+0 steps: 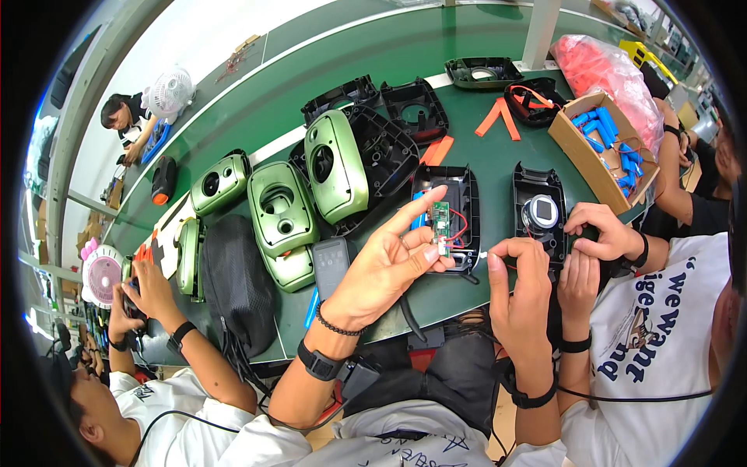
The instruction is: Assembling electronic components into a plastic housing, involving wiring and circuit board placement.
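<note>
My left hand pinches a small green circuit board between thumb and fingers, its index finger stretched out along the top. Red wires curve from the board over a black plastic housing half lying on the table. Blue cylindrical cells show partly behind my fingers. Right of the board, my right hand is curled, thumb and index tips close together. Whatever may sit between them is too small to name. Near those tips lies a tiny white piece.
Green housing shells and a black mesh pouch lie left. A cardboard box of blue cells stands right, by a bag of red pieces. Beside me, a co-worker's hands touch another black housing. Another person works at left.
</note>
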A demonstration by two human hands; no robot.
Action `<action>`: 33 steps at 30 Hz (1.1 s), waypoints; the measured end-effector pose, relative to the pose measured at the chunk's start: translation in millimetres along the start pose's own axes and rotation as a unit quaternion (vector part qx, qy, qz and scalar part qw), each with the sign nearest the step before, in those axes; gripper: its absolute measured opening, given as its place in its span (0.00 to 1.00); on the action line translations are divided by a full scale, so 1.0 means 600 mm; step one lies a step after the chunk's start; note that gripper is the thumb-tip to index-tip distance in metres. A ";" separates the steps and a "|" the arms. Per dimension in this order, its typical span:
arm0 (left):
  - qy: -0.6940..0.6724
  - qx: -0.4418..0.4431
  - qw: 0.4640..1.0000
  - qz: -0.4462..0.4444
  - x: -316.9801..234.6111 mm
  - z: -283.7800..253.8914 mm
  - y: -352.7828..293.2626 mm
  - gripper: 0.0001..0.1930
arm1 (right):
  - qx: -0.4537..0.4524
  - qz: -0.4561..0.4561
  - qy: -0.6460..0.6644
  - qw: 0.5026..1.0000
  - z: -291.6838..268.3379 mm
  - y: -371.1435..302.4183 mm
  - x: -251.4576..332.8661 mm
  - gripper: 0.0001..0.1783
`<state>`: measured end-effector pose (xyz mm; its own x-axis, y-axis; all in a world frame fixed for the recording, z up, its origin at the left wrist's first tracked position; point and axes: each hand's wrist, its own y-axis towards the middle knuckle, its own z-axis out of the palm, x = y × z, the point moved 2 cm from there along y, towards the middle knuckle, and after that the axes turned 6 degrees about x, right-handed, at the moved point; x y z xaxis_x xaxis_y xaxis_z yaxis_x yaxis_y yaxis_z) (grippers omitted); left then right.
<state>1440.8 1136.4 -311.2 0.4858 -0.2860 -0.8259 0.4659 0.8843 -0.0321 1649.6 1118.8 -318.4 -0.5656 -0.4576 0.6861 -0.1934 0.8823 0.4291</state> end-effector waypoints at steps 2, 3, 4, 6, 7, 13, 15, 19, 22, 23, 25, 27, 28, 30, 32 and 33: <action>-0.005 -0.003 1.000 -0.004 -0.001 0.000 -0.004 0.39 | 0.002 -0.002 0.010 1.000 0.007 0.000 0.002 0.06; -0.008 0.000 1.000 -0.002 -0.001 0.002 -0.002 0.39 | -0.001 -0.004 0.011 1.000 0.006 0.000 0.003 0.06; -0.011 0.002 1.000 0.000 0.000 0.003 -0.001 0.39 | -0.002 -0.002 0.009 1.000 0.006 0.000 0.002 0.06; -0.009 0.008 1.000 -0.001 0.003 0.002 0.000 0.39 | -0.003 0.001 0.013 1.000 0.006 0.000 0.001 0.06; -0.006 0.012 1.000 0.000 0.004 0.001 0.000 0.39 | -0.003 0.001 0.013 1.000 0.006 0.000 0.001 0.06; -0.021 -0.012 1.000 -0.003 0.002 0.002 -0.002 0.40 | 0.031 0.005 -0.051 0.998 0.007 -0.004 0.000 0.10; 0.005 -0.016 1.000 -0.006 0.000 -0.001 -0.003 0.39 | -0.050 0.037 -0.100 0.993 0.010 -0.013 0.012 0.16; 0.134 -0.045 0.990 -0.023 -0.031 0.001 -0.021 0.35 | -0.012 -0.019 -0.045 0.999 0.020 -0.061 0.050 0.21; 0.219 -0.076 0.972 0.034 -0.060 0.005 -0.025 0.34 | 0.089 -0.059 -0.002 0.994 0.054 -0.067 0.077 0.17; 0.230 -0.081 0.969 0.040 -0.067 0.001 -0.026 0.34 | 0.118 -0.063 -0.009 0.991 0.065 -0.066 0.080 0.17; 0.236 -0.084 0.968 0.035 -0.071 -0.015 -0.026 0.32 | 0.149 -0.052 -0.025 0.987 0.078 -0.067 0.081 0.17; 0.261 -0.086 0.960 0.049 -0.065 -0.031 -0.027 0.27 | 0.179 -0.040 -0.045 0.982 0.093 -0.070 0.078 0.18; 0.266 -0.079 0.959 0.052 -0.063 -0.038 -0.026 0.24 | 0.209 -0.029 -0.043 0.976 0.102 -0.075 0.074 0.19; 0.248 -0.076 0.964 0.062 -0.049 -0.053 -0.023 0.25 | 0.241 -0.019 -0.043 0.969 0.105 -0.080 0.079 0.19; 0.234 -0.065 0.967 0.080 -0.041 -0.066 -0.022 0.26 | 0.271 0.038 -0.033 0.961 0.090 -0.082 0.094 0.20; 0.232 -0.064 0.967 0.081 -0.040 -0.064 -0.020 0.26 | 0.271 0.038 -0.035 0.961 0.083 -0.083 0.101 0.20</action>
<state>1395.0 1146.6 -312.4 0.1465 0.0300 -0.9888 0.3016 0.9506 0.0736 1584.7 1052.6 -327.6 -0.6436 -0.3970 0.6544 -0.5280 0.8493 -0.0041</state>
